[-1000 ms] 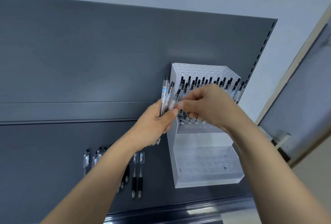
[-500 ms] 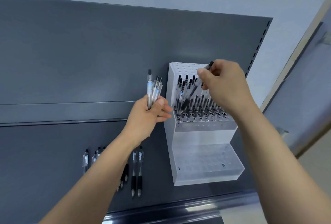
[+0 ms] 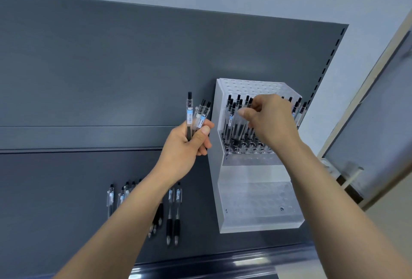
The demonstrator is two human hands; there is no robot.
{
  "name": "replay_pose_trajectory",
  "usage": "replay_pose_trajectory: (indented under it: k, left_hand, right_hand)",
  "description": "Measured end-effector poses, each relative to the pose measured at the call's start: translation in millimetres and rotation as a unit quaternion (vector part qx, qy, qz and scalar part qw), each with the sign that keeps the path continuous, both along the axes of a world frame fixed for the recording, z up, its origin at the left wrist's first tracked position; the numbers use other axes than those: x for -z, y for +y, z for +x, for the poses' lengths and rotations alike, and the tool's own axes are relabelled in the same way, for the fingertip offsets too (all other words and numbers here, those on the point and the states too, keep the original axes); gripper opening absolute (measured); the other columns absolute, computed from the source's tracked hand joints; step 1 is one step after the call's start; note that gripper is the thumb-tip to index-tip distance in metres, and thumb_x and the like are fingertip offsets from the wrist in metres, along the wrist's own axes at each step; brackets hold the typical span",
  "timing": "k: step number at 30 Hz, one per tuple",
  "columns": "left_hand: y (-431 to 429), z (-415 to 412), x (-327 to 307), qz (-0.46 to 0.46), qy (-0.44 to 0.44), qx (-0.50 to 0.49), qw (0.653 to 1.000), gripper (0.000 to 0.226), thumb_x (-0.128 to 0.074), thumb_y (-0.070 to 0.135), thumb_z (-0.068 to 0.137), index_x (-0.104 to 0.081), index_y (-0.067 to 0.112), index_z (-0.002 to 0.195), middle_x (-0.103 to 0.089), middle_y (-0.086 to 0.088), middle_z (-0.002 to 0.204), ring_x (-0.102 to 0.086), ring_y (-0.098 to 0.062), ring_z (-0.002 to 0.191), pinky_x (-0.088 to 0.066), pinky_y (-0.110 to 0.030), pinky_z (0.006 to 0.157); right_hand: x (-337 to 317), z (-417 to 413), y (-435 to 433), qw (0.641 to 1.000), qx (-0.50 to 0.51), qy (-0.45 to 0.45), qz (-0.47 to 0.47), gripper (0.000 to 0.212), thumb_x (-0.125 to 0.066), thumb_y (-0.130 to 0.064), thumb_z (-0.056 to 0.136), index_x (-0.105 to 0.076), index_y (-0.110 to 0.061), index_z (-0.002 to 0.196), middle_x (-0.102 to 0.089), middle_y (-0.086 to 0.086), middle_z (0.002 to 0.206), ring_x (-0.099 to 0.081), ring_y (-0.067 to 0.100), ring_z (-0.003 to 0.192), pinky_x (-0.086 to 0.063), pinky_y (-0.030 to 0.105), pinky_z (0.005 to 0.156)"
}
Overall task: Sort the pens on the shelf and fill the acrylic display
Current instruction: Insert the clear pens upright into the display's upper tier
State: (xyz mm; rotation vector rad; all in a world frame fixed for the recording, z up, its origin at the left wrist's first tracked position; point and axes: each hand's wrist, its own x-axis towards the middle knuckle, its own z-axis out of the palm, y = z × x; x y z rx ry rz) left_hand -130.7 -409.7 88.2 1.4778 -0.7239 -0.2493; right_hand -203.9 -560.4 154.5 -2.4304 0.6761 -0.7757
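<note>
Left hand (image 3: 185, 145) grips a bundle of pens (image 3: 196, 116) just left of the acrylic display (image 3: 252, 171). Right hand (image 3: 272, 122), over its upper tier, apparently pinches one pen (image 3: 249, 106) there.

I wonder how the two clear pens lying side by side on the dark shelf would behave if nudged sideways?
The two clear plastic pens with black rubber sleeves look slim and round, so they would probably roll until their clips catch. They seem light and stiff, likely sliding easily on the smooth dark grey shelf.
</note>
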Motion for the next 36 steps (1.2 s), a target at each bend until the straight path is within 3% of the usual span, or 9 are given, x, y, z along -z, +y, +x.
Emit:
replay_pose_trajectory:
  k: [3,10,13,16,22,25,28,32,36]
  left_hand:
    - [-1,0,0,0.01,-0.001,0.013,1.0,0.017,-0.046,0.015,0.097,-0.062,0.02,0.096,-0.057,-0.002,0.066,-0.051,-0.008,0.054,-0.046,-0.015,0.056]
    - [-4,-1,0,0.02,-0.004,0.035,0.999,0.019,-0.046,0.014,0.097,-0.062,0.023,0.092,-0.056,-0.002,0.065,-0.05,-0.009,0.053,-0.046,-0.015,0.055]
    - [-5,0,-1,0.02,-0.009,0.04,0.999,0.019,-0.045,0.014,0.097,-0.061,0.022,0.092,-0.056,-0.003,0.065,-0.05,-0.008,0.053,-0.047,-0.015,0.055]
    - [-6,0,-1,0.018,-0.009,0.043,0.999,0.018,-0.045,0.014,0.097,-0.062,0.021,0.093,-0.057,-0.002,0.065,-0.051,-0.007,0.052,-0.047,-0.015,0.055]
    - [-5,4,1,0.022,-0.016,0.04,0.999,0.019,-0.046,0.013,0.097,-0.062,0.022,0.091,-0.057,-0.001,0.065,-0.051,-0.008,0.053,-0.047,-0.015,0.055]
    - [-8,5,0,0.02,-0.014,0.039,0.999,0.019,-0.046,0.013,0.097,-0.062,0.022,0.091,-0.057,0.0,0.064,-0.051,-0.007,0.053,-0.047,-0.015,0.055]
    - [-10,5,-2,0.021,-0.02,0.042,0.999,0.018,-0.046,0.013,0.097,-0.062,0.02,0.093,-0.056,-0.001,0.064,-0.05,-0.007,0.052,-0.047,-0.016,0.054]
    - [-13,1,-8,0.018,-0.035,0.055,0.998,0.017,-0.044,0.014,0.098,-0.061,0.012,0.099,-0.046,0.006,0.052,-0.039,-0.003,0.044,-0.037,-0.013,0.048]
    - [-16,-5,-17,0.02,-0.038,0.113,0.993,0.019,-0.044,0.017,0.097,-0.059,0.01,0.087,-0.042,0.009,0.047,-0.036,-0.005,0.043,-0.033,-0.017,0.047]
  right_hand:
    - [3,2,0,1.0,-0.004,0.02,-0.001,0.031,-0.068,-0.025,0.087,-0.063,0.003,0.074,-0.066,0.019,0.07,-0.064,0.034,0.066,-0.054,0.039,0.063]
    - [3,3,2,0.998,0.008,0.055,-0.008,0.031,-0.071,-0.022,0.084,-0.062,0.005,0.071,-0.063,0.017,0.066,-0.062,0.029,0.062,-0.052,0.034,0.06]
    - [1,4,2,0.997,0.006,0.077,-0.014,0.023,-0.07,-0.016,0.085,-0.064,0.004,0.074,-0.066,0.019,0.072,-0.064,0.029,0.067,-0.054,0.034,0.062]
    - [5,6,2,0.996,-0.007,0.092,-0.008,0.02,-0.069,-0.012,0.085,-0.064,0.006,0.079,-0.067,0.022,0.076,-0.068,0.033,0.073,-0.057,0.044,0.071]
    - [2,-3,0,0.99,-0.003,0.137,-0.023,0.014,-0.062,0.001,0.082,-0.067,0.012,0.09,-0.069,0.028,0.086,-0.069,0.035,0.081,-0.058,0.047,0.069]
    - [-8,-6,-4,0.991,0.023,0.116,-0.055,0.025,-0.053,0.009,0.077,-0.064,0.01,0.099,-0.068,0.028,0.097,-0.066,0.036,0.093,-0.057,0.047,0.074]
    - [-16,-9,-3,0.992,0.035,0.102,-0.06,0.027,-0.05,0.007,0.081,-0.065,-0.007,0.099,-0.066,0.016,0.099,-0.063,0.032,0.084,-0.053,0.032,0.066]
    - [-27,-17,3,0.997,0.019,0.044,-0.053,0.011,-0.054,-0.004,0.088,-0.065,-0.006,0.087,-0.067,0.011,0.086,-0.065,0.028,0.078,-0.056,0.036,0.066]
    - [-37,-21,23,0.987,-0.13,0.036,0.085,0.016,-0.068,-0.024,0.085,-0.069,-0.008,0.08,-0.067,0.006,0.068,-0.056,0.013,0.056,-0.048,0.026,0.059]
